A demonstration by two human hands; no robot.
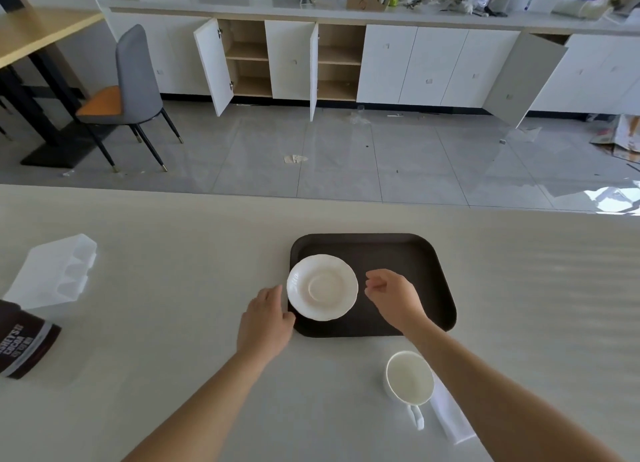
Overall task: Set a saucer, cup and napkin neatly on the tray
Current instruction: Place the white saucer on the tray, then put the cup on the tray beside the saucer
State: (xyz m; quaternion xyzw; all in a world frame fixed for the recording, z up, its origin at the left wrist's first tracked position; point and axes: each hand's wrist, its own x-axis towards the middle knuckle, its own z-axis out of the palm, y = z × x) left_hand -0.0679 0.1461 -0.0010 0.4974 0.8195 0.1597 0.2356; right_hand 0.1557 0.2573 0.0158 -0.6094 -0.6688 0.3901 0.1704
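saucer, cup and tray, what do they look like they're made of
Saucer: likely glazed ceramic or porcelain, off-white with a soft sheen and a scalloped, embossed rim.
Cup: looks like the same glossy white ceramic, thin-walled with a moulded handle.
Tray: probably plastic or a rubbery non-slip coating, matte dark brown with rounded corners and a raised lip; which one cannot be told.
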